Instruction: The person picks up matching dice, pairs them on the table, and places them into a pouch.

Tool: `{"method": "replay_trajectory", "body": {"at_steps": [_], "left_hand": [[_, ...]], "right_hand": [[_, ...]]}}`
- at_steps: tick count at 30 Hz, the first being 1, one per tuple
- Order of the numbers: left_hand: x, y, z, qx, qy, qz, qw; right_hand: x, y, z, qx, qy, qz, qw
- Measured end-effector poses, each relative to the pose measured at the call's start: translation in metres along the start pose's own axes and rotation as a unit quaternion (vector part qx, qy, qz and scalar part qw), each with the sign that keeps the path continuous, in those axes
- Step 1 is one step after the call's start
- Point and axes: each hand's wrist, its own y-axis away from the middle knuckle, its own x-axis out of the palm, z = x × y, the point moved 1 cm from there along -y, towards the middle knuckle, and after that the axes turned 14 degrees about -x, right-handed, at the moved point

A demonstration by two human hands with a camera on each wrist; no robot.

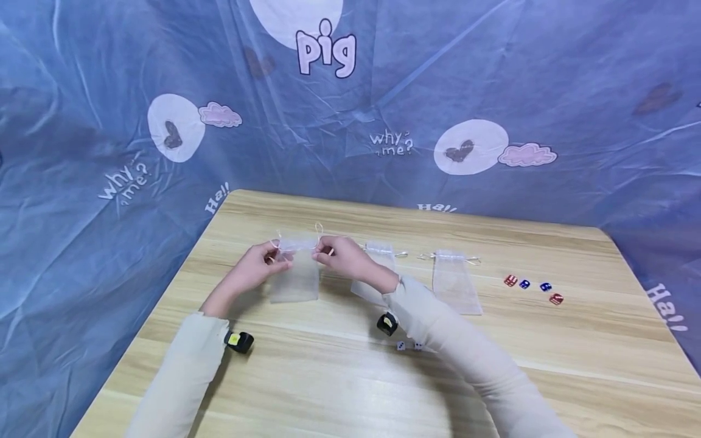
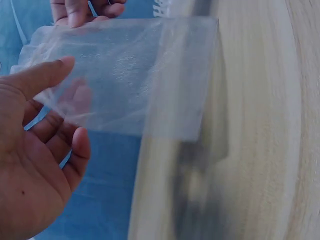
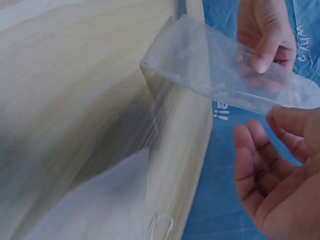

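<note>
A sheer white organza drawstring bag (image 1: 296,281) is held up near its top edge between both hands, its body hanging down. My left hand (image 1: 256,263) pinches the bag's left top side; in the left wrist view its thumb lies over the front and fingers show through behind the fabric. My right hand (image 1: 346,258) pinches the opposite top corner between thumb and index finger, its other fingers loosely curled, as the right wrist view shows. White cord loops (image 1: 319,230) stick up at the bag's top.
Two more sheer drawstring bags lie right of the hands, one (image 1: 378,250) partly behind the right forearm, another (image 1: 456,286) beyond. Red dice (image 1: 510,280) and blue dice (image 1: 545,286) lie farther right. White dice (image 1: 401,345) are beside the right sleeve. A printed blue cloth (image 1: 339,134) hangs behind the wooden table (image 1: 306,383).
</note>
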Motion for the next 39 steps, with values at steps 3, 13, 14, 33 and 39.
{"method": "replay_trajectory", "body": {"at_steps": [3,13,14,33,39], "left_hand": [[-0.003,0.009,-0.003,0.016,0.001,0.005,0.9999],[-0.006,0.025,-0.006,0.034,-0.004,0.043,0.9985],[-0.005,0.025,-0.006,0.036,-0.005,0.046,0.9983],[0.016,0.026,-0.006,0.082,-0.013,0.145,0.9859],[0.025,0.025,-0.005,0.114,0.018,0.188,0.9752]], "right_hand": [[-0.005,0.006,0.001,-0.015,0.024,0.0,0.9996],[-0.011,0.021,0.002,-0.051,0.073,0.001,0.996],[-0.01,0.022,0.002,-0.057,0.075,0.002,0.9956],[0.003,0.039,0.01,-0.11,0.055,0.021,0.9922],[0.005,0.043,0.01,-0.112,0.064,0.007,0.9917]]}}
